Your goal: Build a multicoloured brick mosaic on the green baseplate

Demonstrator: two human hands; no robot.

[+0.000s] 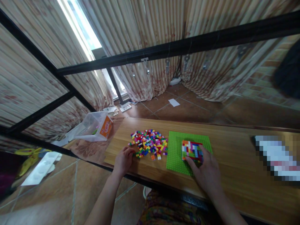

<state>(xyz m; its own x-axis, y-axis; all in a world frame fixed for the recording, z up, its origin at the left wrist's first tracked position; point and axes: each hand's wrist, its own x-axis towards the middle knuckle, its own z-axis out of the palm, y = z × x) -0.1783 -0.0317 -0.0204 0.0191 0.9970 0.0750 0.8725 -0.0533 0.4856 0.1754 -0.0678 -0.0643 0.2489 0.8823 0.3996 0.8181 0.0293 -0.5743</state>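
Note:
A heap of small coloured toy bricks [150, 142] lies loose on the wooden table. My left hand [123, 160] rests at the heap's near left edge with its fingers curled together; whatever they hold is hidden. To the right of the heap lies a green studded baseplate [174, 153]. On it sits a multicoloured block of joined bricks [191, 149], its top a patchwork of colours. My right hand [208, 168] spans this block, thumb on the near left side and fingers on the right, covering part of it.
A clear plastic bin [93, 126] with an orange label lies at the table's left end. A pixelated flat object [278, 157] is on the right of the wooden table [234, 156]. Black metal bars [164, 51] and curtains [152, 25] stand behind.

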